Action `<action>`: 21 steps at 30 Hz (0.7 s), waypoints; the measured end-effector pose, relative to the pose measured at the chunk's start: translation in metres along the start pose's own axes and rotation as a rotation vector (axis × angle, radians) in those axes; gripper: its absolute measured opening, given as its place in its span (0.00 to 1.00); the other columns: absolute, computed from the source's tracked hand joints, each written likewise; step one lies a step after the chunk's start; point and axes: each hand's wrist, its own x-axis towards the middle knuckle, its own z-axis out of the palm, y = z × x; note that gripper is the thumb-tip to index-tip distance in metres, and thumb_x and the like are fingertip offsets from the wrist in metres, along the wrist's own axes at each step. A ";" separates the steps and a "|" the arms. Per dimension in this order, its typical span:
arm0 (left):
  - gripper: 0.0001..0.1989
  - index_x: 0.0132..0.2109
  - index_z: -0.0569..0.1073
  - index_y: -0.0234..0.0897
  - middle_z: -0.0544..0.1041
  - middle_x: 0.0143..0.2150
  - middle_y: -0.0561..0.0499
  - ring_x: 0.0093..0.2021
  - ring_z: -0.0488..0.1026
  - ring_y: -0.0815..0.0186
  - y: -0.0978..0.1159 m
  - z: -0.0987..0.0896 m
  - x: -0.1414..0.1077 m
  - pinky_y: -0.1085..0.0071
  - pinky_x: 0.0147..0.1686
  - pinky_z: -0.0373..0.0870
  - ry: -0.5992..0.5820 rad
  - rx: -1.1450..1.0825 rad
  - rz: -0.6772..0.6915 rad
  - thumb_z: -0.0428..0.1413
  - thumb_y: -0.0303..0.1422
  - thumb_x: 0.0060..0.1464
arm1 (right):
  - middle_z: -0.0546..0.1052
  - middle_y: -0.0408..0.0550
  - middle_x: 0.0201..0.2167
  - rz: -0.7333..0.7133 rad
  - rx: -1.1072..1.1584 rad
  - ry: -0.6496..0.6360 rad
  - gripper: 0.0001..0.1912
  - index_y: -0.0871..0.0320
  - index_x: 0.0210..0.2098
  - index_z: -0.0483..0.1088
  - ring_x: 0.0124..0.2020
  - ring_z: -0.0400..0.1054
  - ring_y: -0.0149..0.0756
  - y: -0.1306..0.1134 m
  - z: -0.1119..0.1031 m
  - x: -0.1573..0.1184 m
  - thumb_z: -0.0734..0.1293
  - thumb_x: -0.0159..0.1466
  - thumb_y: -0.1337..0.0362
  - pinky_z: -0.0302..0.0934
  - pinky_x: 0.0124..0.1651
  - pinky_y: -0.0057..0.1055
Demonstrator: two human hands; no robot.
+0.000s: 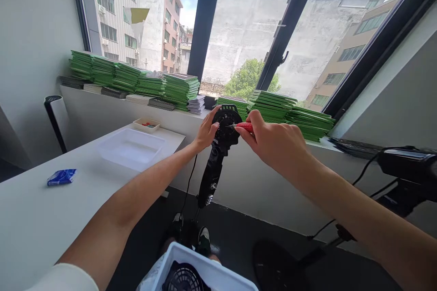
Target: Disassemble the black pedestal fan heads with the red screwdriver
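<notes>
Left hand: the left hand [205,132] is raised in front of the window sill, fingers curled round the left rim of the black fan housing [225,128], thumb on its face; it is holding the part up in the air.
Right hand: the right hand [273,142] is closed round a red-handled screwdriver [243,126], pinched between thumb and forefinger, the remaining fingers folded in.
Screwdriver: lies roughly level, metal tip pointing left and meeting the middle of the round head of the housing.
Fan housing: black plastic, a round slotted head on top with a long handle-like body hanging down and to the left; a thin black cable [189,185] runs down from it. It is held clear of the table, above the dark floor, just in front of the sill.
Window sill: rows of green stacked packs [180,89] along it, left and right of the hands.
Table: white table [30,218] at left carrying a white tray [131,147], a small tray with red bits [147,124] behind it, and a blue packet [61,177] nearer the edge.
Lap: a white bin [218,273] at the bottom edge holding a black fan grille [182,277].
Right side: a black device on a stand [406,166], with cables trailing to the floor.
</notes>
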 end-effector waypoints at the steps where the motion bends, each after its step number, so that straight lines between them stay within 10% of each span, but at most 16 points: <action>1: 0.29 0.71 0.56 0.40 0.63 0.72 0.45 0.73 0.58 0.54 -0.001 0.000 0.000 0.55 0.72 0.54 0.000 -0.001 0.003 0.41 0.42 0.66 | 0.76 0.50 0.23 -0.020 0.023 -0.003 0.24 0.62 0.51 0.64 0.21 0.69 0.41 0.001 0.001 0.000 0.50 0.74 0.50 0.45 0.24 0.29; 16: 0.28 0.71 0.57 0.40 0.63 0.72 0.45 0.72 0.60 0.55 -0.001 0.000 0.000 0.55 0.71 0.55 0.002 -0.030 0.011 0.42 0.39 0.66 | 0.76 0.45 0.23 -0.068 0.114 0.114 0.19 0.60 0.46 0.65 0.20 0.69 0.36 0.008 0.014 -0.002 0.54 0.73 0.51 0.44 0.22 0.27; 21: 0.29 0.72 0.55 0.40 0.63 0.72 0.43 0.73 0.59 0.55 -0.003 0.001 -0.003 0.55 0.72 0.55 -0.005 0.007 0.042 0.43 0.42 0.68 | 0.77 0.42 0.23 -0.228 0.200 0.476 0.12 0.58 0.41 0.65 0.21 0.70 0.31 0.013 0.024 -0.029 0.60 0.73 0.55 0.49 0.23 0.25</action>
